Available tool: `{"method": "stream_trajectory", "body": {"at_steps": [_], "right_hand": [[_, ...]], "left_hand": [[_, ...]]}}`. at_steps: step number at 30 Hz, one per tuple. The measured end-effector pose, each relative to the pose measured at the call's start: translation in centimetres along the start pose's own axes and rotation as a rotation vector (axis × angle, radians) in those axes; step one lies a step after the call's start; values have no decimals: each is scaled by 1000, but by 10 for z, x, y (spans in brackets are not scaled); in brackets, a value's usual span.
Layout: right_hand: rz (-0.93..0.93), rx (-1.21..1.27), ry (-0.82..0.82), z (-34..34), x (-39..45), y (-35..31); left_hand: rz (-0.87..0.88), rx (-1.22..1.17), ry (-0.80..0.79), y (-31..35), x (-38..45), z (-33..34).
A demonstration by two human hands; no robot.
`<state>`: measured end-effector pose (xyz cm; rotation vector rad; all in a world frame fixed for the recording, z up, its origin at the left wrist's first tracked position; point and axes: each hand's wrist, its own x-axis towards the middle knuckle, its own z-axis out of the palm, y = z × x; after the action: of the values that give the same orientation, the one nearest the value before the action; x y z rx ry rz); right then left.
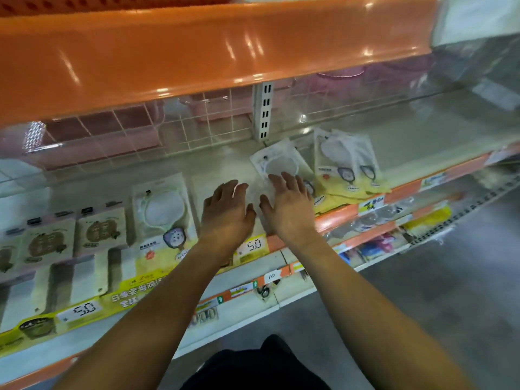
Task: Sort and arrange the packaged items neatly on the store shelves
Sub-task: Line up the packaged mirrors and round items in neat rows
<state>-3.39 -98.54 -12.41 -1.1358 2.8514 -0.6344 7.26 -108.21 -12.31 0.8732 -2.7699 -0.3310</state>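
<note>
Both my hands reach onto the middle shelf (439, 130). My right hand (289, 206) lies flat, fingers straight, on a white-and-yellow packet (278, 161) that sits tilted on the shelf. My left hand (228, 212) hovers or rests just left of it with fingers relaxed, over a bare stretch of shelf; whether it touches the packet is unclear. A small pile of the same packets (346, 167) lies to the right. Another such packet (163, 218) lies to the left, beside beige packets with a brown picture (101, 232).
An orange shelf (213, 49) hangs low overhead. A wire grid (135, 133) backs the middle shelf, with a slotted upright (264, 114) in it. Yellow price labels (250, 247) run along the front edge. Lower shelves (374, 240) hold more goods. Grey floor (450, 305) lies to the right.
</note>
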Motion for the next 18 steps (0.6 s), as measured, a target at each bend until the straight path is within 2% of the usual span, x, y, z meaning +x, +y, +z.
{"method": "stream_trajectory", "body": {"at_steps": [8, 18], "right_hand": [[113, 2, 100, -30, 13, 55], [149, -44, 109, -35, 41, 111]], "left_hand": [[84, -36, -30, 61, 31, 19], [104, -42, -54, 102, 61, 39]]}}
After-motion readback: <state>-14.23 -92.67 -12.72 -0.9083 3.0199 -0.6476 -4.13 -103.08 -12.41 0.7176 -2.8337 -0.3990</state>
